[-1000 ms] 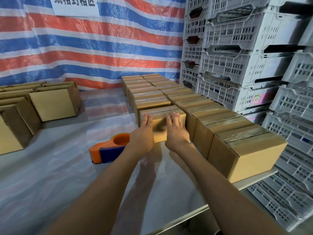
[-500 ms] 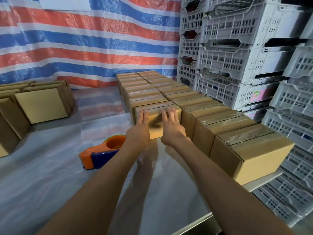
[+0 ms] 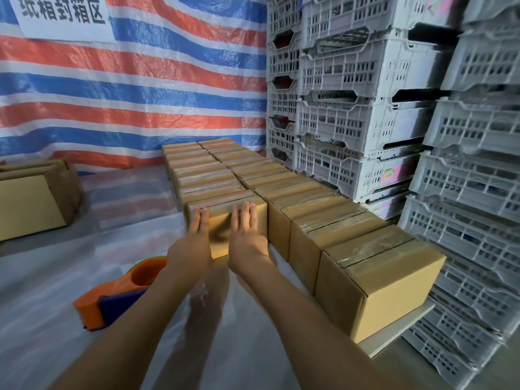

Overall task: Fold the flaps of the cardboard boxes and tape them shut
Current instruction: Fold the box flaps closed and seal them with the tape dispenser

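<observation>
Hands (image 3: 191,249) (image 3: 247,243) still press box (image 3: 220,208).

- My left hand (image 3: 194,243) and right hand (image 3: 247,240) have eased forward, arms stretched longer. The small brown cardboard box (image 3: 221,235) under their fingers (image 3: 204,220) looks pushed tighter against the row beyond the fingertips.
- The orange and blue plastic tape dispenser (image 3: 112,299) stood clear to the left of my left fingers before. Now that wrist hides part of its ring.
- My view has lifted. The white paper sign (image 3: 64,16) high above the fingers shows more, and the open brown cardboard boxes (image 3: 31,204) far left of them have mostly slipped off the edge.
</observation>
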